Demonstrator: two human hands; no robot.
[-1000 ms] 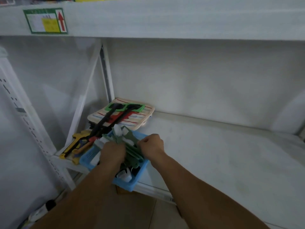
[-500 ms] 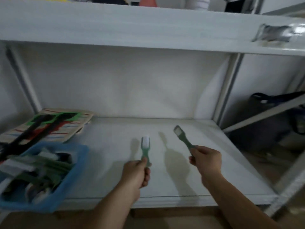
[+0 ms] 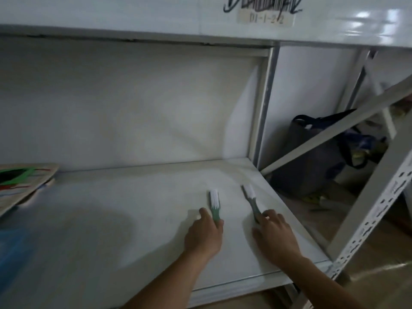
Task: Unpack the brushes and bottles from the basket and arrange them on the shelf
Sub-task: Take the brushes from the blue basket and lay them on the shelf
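Observation:
Two green-handled brushes with white bristles lie on the white shelf (image 3: 111, 219) near its right end. My left hand (image 3: 204, 235) rests over the handle of the left brush (image 3: 214, 200). The handle of the right brush (image 3: 250, 196), which points up and to the left, lies under the fingers of my right hand (image 3: 274, 233). Both brush heads touch or nearly touch the shelf board. A blurred blue patch at the far left edge is the basket (image 3: 11, 248); its contents are out of sight.
A striped cloth item with a green and black piece (image 3: 20, 181) lies at the shelf's back left. A metal upright (image 3: 263, 108) ends the shelf on the right. Beyond it sit a dark bag (image 3: 316, 152) and a diagonal brace (image 3: 334, 130).
Both hands left the basket, each carrying a brush, and moved right along the shelf. The brushes have gone from held upright to lying down on the shelf board.

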